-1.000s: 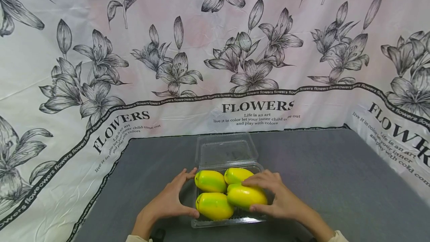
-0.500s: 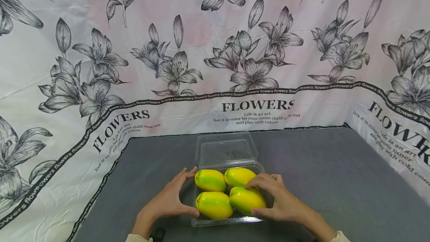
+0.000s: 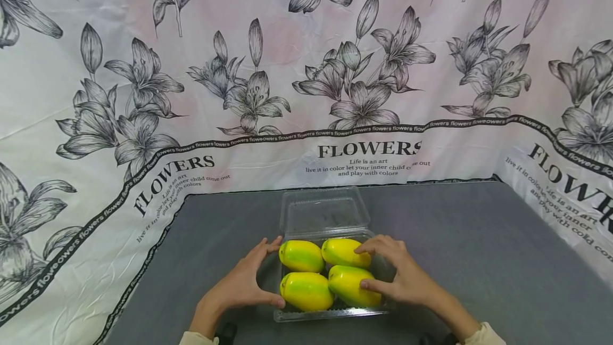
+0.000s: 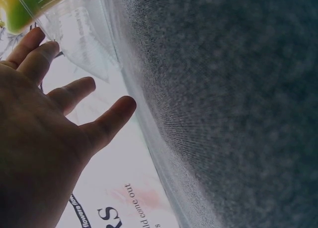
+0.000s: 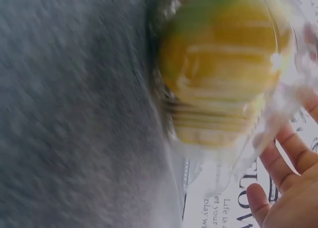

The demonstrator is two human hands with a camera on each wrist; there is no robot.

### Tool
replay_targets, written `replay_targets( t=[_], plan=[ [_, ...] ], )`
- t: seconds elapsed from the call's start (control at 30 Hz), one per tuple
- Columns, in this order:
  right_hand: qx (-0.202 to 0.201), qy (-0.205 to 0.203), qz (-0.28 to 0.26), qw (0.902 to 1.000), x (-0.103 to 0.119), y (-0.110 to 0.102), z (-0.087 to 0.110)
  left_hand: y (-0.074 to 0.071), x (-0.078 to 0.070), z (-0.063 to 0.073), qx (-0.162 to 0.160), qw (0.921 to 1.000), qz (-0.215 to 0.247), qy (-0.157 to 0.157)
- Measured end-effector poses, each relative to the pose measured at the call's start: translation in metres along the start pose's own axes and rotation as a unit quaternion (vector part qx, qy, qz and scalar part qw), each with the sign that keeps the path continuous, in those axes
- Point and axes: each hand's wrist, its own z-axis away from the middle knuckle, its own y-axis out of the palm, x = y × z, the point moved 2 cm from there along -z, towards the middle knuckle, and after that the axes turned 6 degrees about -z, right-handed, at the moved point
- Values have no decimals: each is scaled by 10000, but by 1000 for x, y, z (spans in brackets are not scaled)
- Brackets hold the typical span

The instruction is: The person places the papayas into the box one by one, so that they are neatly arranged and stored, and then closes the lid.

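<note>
A clear plastic clamshell box [image 3: 330, 313] holds yellow-green mangoes in two rows: back left [image 3: 300, 256], back right [image 3: 345, 252], front left mango [image 3: 306, 292] and front right mango [image 3: 349, 282]. My left hand [image 3: 239, 284] curves along the box's left side, thumb tip by the front left mango. Its fingers are spread in the left wrist view. My right hand [image 3: 409, 276] hovers over the box's right side, its thumb across the front right mango and fingertips by the back right one. In the right wrist view its fingers [image 5: 283, 171] look parted from the blurred mango [image 5: 223, 54].
The box's transparent lid [image 3: 325, 212] lies folded back toward the rear of the grey table [image 3: 460, 228]. Behind the table hangs a white cloth [image 3: 268, 169] with printed flowers and lettering, which also runs along both sides.
The front right mango has gone down and settled into its corner of the box. My right hand has loosened from it and shifted slightly up and right. The left hand stays put.
</note>
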Motion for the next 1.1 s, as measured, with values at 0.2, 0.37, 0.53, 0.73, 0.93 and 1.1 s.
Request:
replay_targets(
  t=[0.2, 0.37, 0.53, 0.73, 0.93, 1.1],
  plan=[
    [-367, 759, 124, 9964, -15, -13, -8, 0, 0, 0, -31, 9999, 32, 117],
    [-590, 1785, 226, 9819, -33, -23, -16, 1, 2, -1, -37, 9999, -20, 119],
    [-403, 2819, 205, 9584, -50, -30, -27, 1, 2, -1, -25, 10000, 12, 92],
    [8, 3459, 215, 9380, -70, -32, -42, 1, 3, 0, -19, 9999, 77, 148],
    [320, 3751, -33, 9264, -84, -28, -55, 1, 4, 0, -40, 9997, 90, 219],
    [464, 4012, -346, 9142, -94, -24, -65, 1, 2, 1, -49, 9996, 112, 240]
  ],
)
